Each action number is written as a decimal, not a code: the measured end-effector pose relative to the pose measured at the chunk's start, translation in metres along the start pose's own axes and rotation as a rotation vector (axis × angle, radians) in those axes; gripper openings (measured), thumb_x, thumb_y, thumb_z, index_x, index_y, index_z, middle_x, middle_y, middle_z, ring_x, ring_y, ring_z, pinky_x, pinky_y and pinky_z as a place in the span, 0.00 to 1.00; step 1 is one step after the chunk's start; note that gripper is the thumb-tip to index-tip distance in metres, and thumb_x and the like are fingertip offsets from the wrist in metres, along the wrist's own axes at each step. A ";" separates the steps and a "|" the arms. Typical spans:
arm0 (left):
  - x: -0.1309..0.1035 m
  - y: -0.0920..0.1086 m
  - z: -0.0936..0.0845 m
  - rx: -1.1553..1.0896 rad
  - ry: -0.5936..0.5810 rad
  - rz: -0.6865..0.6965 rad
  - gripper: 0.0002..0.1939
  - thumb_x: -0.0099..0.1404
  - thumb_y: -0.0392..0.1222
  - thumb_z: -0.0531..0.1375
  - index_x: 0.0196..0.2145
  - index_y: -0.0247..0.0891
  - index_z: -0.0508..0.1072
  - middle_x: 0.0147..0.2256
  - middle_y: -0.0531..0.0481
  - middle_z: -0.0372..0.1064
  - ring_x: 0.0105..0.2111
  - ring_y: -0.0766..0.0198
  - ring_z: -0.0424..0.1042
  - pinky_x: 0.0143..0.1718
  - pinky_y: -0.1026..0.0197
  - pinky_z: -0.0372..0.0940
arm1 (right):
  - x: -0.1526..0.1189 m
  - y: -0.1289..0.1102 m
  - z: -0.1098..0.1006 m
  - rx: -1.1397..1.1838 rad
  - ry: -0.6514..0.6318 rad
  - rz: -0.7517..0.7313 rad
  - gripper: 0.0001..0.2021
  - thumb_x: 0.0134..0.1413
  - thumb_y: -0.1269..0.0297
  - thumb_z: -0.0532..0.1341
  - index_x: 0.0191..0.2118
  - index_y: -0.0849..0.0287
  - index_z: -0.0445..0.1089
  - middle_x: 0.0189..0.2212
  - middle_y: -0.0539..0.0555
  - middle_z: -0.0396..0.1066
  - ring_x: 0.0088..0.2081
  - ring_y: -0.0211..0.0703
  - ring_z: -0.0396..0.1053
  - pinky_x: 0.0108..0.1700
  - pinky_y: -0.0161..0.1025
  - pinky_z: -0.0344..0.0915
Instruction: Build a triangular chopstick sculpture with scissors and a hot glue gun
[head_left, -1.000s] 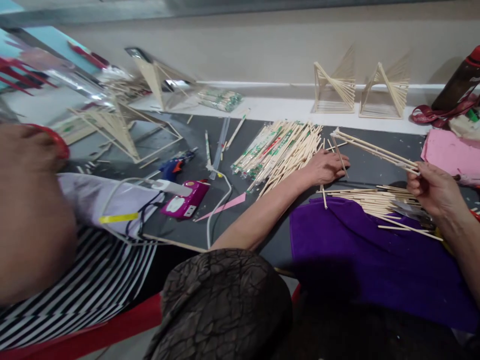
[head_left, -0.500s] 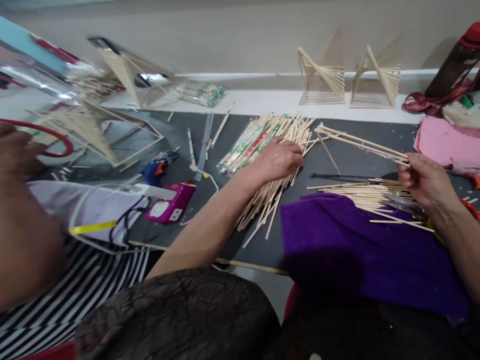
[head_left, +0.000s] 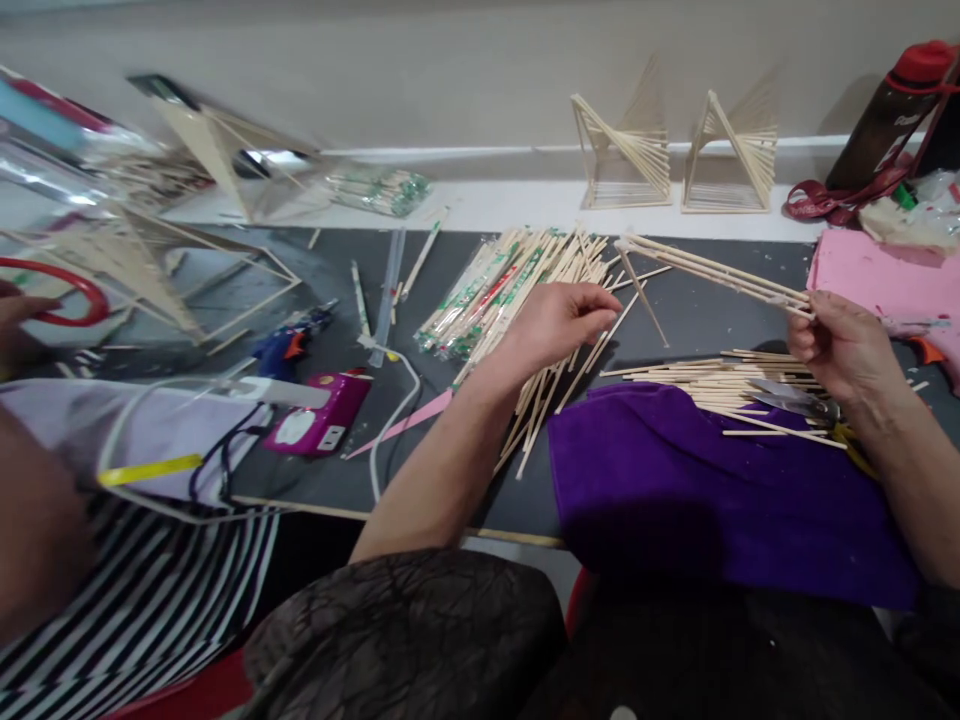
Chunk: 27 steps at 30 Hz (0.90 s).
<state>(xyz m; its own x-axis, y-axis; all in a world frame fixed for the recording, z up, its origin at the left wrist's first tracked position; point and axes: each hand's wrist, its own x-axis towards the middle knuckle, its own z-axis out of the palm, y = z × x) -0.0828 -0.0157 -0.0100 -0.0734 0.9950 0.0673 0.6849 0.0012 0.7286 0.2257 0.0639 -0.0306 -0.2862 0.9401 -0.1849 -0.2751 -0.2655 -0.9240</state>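
Note:
My right hand (head_left: 847,340) is closed on one end of a frame of glued wooden sticks (head_left: 720,270); its far end has a stick slanting down toward the table. My left hand (head_left: 574,320) is over a pile of loose wooden sticks (head_left: 540,400), thumb and fingers pinched together at a single thin stick (head_left: 634,302). Wrapped sticks in clear and green plastic (head_left: 472,295) lie beside that pile. Below my right hand, more sticks (head_left: 675,372) and scissors (head_left: 795,398) rest by a purple cloth (head_left: 660,470).
Two finished twisted stick structures (head_left: 626,160) stand by the wall. At left are a blue glue gun (head_left: 281,350), a magenta box (head_left: 319,415) with a white cable, and another person's hand (head_left: 22,305) near a red ring. A dark bottle (head_left: 877,130) and pink cloth (head_left: 855,270) are at right.
My left hand has shifted right over the pile, and a stick at its fingertips has come away from the others. My right hand still holds the frame. The view has turned slightly right.

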 end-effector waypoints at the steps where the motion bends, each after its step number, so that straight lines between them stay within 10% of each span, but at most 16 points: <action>1: -0.003 0.001 0.003 0.025 -0.024 -0.008 0.10 0.57 0.41 0.60 0.34 0.37 0.80 0.25 0.51 0.75 0.23 0.67 0.71 0.27 0.64 0.64 | 0.000 0.000 0.000 -0.011 -0.012 0.005 0.16 0.40 0.58 0.73 0.27 0.57 0.66 0.20 0.44 0.63 0.19 0.28 0.56 0.17 0.26 0.52; 6: -0.008 0.011 0.007 -0.254 -0.082 -0.192 0.16 0.63 0.49 0.55 0.36 0.36 0.79 0.34 0.44 0.78 0.19 0.70 0.69 0.18 0.67 0.57 | -0.001 0.005 0.001 -0.105 -0.063 0.019 0.16 0.40 0.55 0.73 0.30 0.57 0.70 0.19 0.44 0.64 0.18 0.28 0.57 0.17 0.27 0.52; 11: -0.012 0.034 0.003 -0.684 -0.542 -0.267 0.34 0.61 0.68 0.53 0.38 0.31 0.78 0.29 0.38 0.78 0.12 0.72 0.60 0.11 0.67 0.48 | -0.003 -0.003 0.014 -0.217 -0.158 -0.033 0.15 0.42 0.54 0.73 0.30 0.59 0.73 0.19 0.45 0.65 0.18 0.28 0.58 0.19 0.28 0.53; 15: -0.022 0.049 0.012 -0.857 -0.738 -0.227 0.29 0.51 0.60 0.67 0.41 0.32 0.77 0.27 0.43 0.78 0.14 0.70 0.65 0.14 0.68 0.57 | 0.000 -0.022 0.034 -0.332 -0.229 -0.108 0.13 0.43 0.56 0.72 0.28 0.59 0.74 0.18 0.46 0.65 0.18 0.30 0.58 0.19 0.31 0.53; 23: -0.007 0.050 0.000 -0.796 -0.236 -0.092 0.15 0.54 0.45 0.66 0.40 0.39 0.77 0.28 0.51 0.76 0.22 0.64 0.74 0.24 0.63 0.69 | 0.027 -0.028 0.050 -0.377 0.029 -0.136 0.09 0.60 0.59 0.57 0.35 0.56 0.70 0.26 0.48 0.71 0.21 0.31 0.62 0.20 0.31 0.51; 27: 0.012 0.068 -0.009 -0.865 0.091 0.027 0.08 0.64 0.40 0.59 0.40 0.38 0.75 0.24 0.53 0.71 0.21 0.67 0.73 0.24 0.66 0.67 | 0.027 0.003 0.081 -0.653 -0.159 -0.087 0.05 0.46 0.75 0.65 0.24 0.60 0.72 0.18 0.48 0.67 0.19 0.32 0.60 0.23 0.33 0.53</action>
<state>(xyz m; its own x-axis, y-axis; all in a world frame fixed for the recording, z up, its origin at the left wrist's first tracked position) -0.0436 -0.0050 0.0467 -0.1480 0.9818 0.1189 -0.1016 -0.1347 0.9857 0.1429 0.0711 -0.0109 -0.4337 0.8960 -0.0952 0.2932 0.0404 -0.9552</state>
